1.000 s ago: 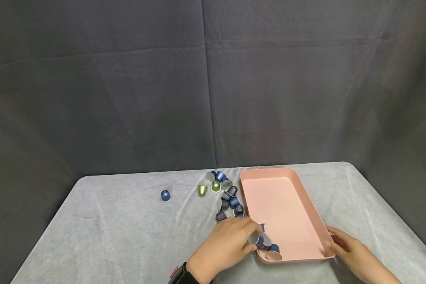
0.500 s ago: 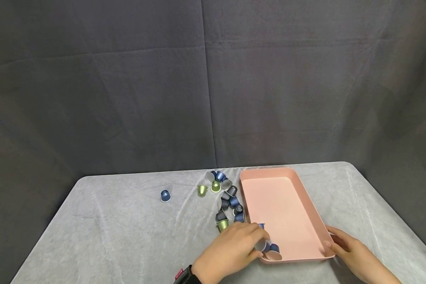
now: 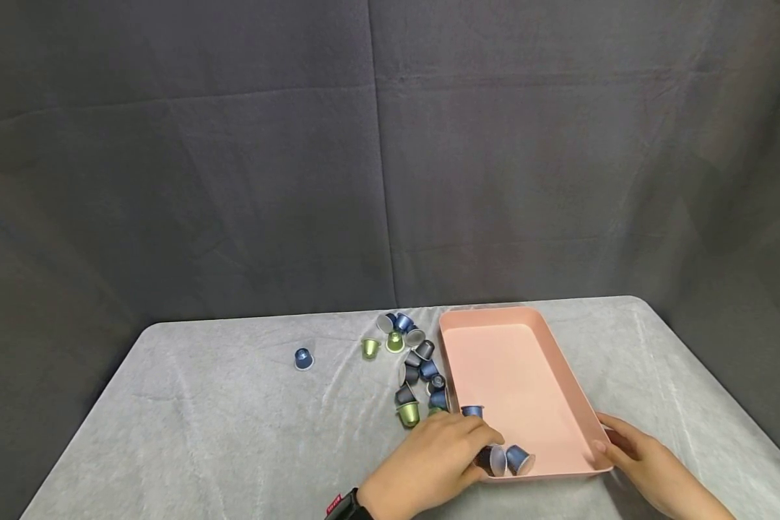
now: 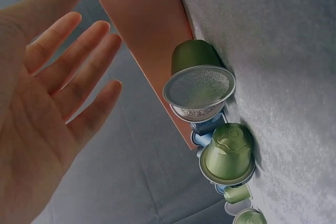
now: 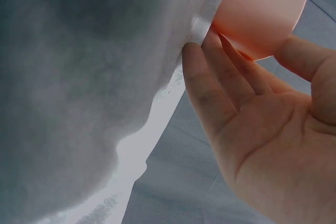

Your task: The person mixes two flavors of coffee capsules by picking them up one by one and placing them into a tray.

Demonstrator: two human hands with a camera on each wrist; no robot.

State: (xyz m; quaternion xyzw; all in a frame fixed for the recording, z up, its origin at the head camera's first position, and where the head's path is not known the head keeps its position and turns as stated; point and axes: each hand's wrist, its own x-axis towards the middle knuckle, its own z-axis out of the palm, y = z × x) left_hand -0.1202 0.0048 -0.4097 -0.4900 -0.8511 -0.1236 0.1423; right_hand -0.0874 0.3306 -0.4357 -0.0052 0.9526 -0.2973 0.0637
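Note:
A pink tray lies on the grey tabletop, right of centre. My left hand reaches over its near-left corner; the left wrist view shows its fingers loosely extended, with nothing held. Just beyond those fingers, inside the tray, lie a dark coffee capsule and a blue capsule, both on their sides. Another blue capsule sits by the tray's left wall. My right hand holds the near-right corner, thumb on the rim and fingers against the outer side.
Several dark, blue and green capsules line the tabletop along the tray's left side. More cluster at the far end, including a green one. A single blue capsule stands apart to the left. A dark curtain hangs behind.
My left hand has shifted slightly right and let go of capsules at the tray's near corner. The blue capsule there has rolled rightward. My right hand has stayed put.

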